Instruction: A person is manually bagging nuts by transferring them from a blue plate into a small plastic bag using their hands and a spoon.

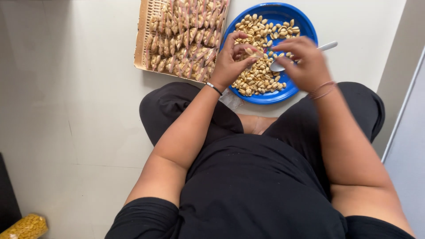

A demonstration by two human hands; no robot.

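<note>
Right hand [303,62] motion-blurred, closed on white spoon [325,46], bowl hidden under fingers, left hand [230,62] pinching small clear packet [253,52], hard to discern, above blue plate [305,26] of peanuts [256,77]

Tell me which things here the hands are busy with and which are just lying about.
In use:
- left hand, pinching a small clear packet
- right hand, holding a white spoon
- blue plate of peanuts
- tray of filled packets

Lying about:
- bag of yellow grains on the floor, bottom left
- dark object at the left edge
</note>
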